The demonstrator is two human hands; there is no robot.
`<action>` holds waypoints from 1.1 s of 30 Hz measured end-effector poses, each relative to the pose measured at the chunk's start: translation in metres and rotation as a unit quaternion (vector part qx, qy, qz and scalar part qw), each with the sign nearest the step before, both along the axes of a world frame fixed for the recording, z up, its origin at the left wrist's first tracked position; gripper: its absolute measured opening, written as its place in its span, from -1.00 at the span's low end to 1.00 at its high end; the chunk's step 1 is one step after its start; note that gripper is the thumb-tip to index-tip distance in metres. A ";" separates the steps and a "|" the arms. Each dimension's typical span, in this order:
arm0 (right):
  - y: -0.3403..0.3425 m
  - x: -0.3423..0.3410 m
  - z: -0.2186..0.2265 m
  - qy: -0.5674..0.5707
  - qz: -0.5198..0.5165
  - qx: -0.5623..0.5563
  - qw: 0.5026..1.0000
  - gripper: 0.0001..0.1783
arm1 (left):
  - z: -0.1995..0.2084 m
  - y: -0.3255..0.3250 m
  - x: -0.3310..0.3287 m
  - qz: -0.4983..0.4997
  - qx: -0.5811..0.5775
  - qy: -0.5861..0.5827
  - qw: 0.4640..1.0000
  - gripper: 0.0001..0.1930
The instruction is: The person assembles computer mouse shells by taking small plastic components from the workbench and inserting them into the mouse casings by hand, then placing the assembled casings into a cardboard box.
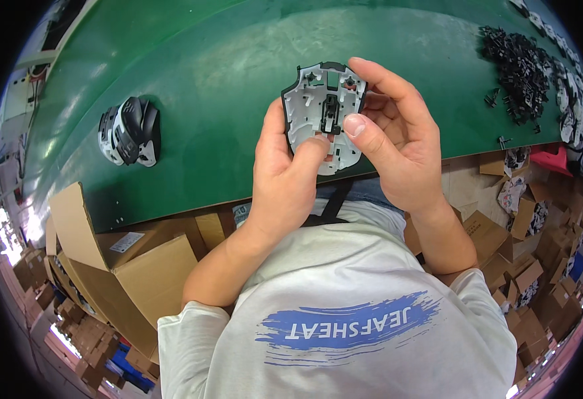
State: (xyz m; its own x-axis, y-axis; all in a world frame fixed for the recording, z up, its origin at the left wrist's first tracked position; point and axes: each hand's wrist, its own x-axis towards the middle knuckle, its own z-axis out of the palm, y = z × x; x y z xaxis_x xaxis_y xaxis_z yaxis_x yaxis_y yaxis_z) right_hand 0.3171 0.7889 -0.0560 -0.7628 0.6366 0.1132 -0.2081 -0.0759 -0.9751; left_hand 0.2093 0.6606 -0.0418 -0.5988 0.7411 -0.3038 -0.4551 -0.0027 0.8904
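Above the near edge of the green table, both my hands hold a plastic mouse shell [296,106], its hollow white inside facing up and its rim black. A small black plastic part [330,114] sits in the middle of the hollow. My left hand [285,169] grips the shell's left side, with the thumb inside just below the black part. Around the right side closes my right hand [401,143]; its thumb presses beside the black part's lower end, and its index finger reaches the upper right corner. The fingertips under the shell are hidden.
Nested black-and-white shells [130,132] stand on the green table [205,80] at left. A heap of small black parts [517,73] lies at the far right, beside a row of white shells [574,100]. Open cardboard boxes [155,269] stand below the table on both sides.
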 end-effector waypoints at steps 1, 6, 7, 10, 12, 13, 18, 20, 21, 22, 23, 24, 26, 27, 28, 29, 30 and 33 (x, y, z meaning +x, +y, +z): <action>-0.001 0.000 -0.001 -0.005 0.005 0.017 1.000 -0.43 | -0.001 0.003 0.002 0.028 0.002 0.005 1.000 -0.58; -0.004 0.003 0.000 -0.036 0.008 0.052 0.998 -0.37 | -0.014 -0.001 -0.001 0.029 -0.030 0.060 0.997 -0.59; -0.004 0.004 0.001 -0.057 0.003 0.103 0.993 -0.33 | -0.018 -0.001 0.000 0.035 -0.022 0.091 0.995 -0.60; -0.010 0.000 0.000 -0.078 -0.014 0.231 0.970 -0.25 | -0.027 -0.001 0.002 0.055 -0.008 0.151 0.987 -0.59; -0.013 -0.007 -0.009 -0.075 -0.033 0.274 0.958 -0.23 | -0.026 -0.004 0.000 0.043 -0.018 0.162 0.986 -0.58; -0.015 -0.009 -0.012 -0.073 -0.045 0.282 0.955 -0.24 | -0.026 -0.005 -0.001 0.033 -0.027 0.175 0.984 -0.57; -0.019 -0.016 -0.020 -0.058 -0.079 0.301 0.949 -0.25 | -0.030 -0.007 -0.003 0.025 -0.036 0.230 0.972 -0.55; -0.021 -0.017 -0.021 -0.085 -0.074 0.280 0.953 -0.25 | -0.033 -0.007 -0.003 0.027 -0.039 0.252 0.967 -0.55; -0.022 -0.017 -0.022 -0.086 -0.073 0.279 0.954 -0.25 | -0.037 -0.007 -0.002 0.032 -0.032 0.256 0.966 -0.55; -0.023 -0.017 -0.022 -0.085 -0.072 0.269 0.957 -0.24 | -0.040 -0.007 -0.001 0.036 -0.026 0.261 0.964 -0.54; -0.023 -0.017 -0.023 -0.084 -0.070 0.259 0.960 -0.24 | -0.041 -0.007 -0.001 0.036 -0.028 0.260 0.965 -0.54; -0.023 -0.017 -0.023 -0.086 -0.070 0.258 0.960 -0.24 | -0.042 -0.006 0.000 0.035 -0.026 0.259 0.965 -0.54; -0.022 -0.016 -0.025 -0.079 -0.067 0.272 0.957 -0.23 | -0.045 -0.005 0.002 0.033 -0.026 0.257 0.965 -0.54; -0.021 -0.017 -0.028 -0.081 -0.068 0.270 0.957 -0.23 | -0.047 -0.004 0.002 0.034 -0.030 0.274 0.961 -0.54; -0.018 -0.018 -0.033 -0.065 -0.073 0.298 0.949 -0.22 | -0.048 -0.002 0.002 0.035 -0.032 0.291 0.955 -0.54; -0.016 -0.018 -0.035 -0.050 -0.079 0.327 0.940 -0.20 | -0.049 0.001 0.002 0.034 -0.032 0.291 0.956 -0.54; -0.016 -0.017 -0.032 -0.052 -0.080 0.325 0.941 -0.20 | -0.050 0.001 0.002 0.035 -0.032 0.293 0.955 -0.54; -0.012 -0.013 -0.020 -0.083 -0.073 0.344 0.932 -0.20 | -0.048 0.003 0.003 0.028 -0.026 0.290 0.956 -0.54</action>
State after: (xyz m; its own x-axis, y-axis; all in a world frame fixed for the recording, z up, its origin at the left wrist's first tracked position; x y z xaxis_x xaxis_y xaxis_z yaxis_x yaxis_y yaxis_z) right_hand 0.3041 0.7766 -0.0758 -0.7169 0.5552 0.4217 -0.0093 0.5971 -0.8021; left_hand 0.2119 0.6634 -0.0894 -0.7163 0.6956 0.0560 0.1158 0.0394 0.9925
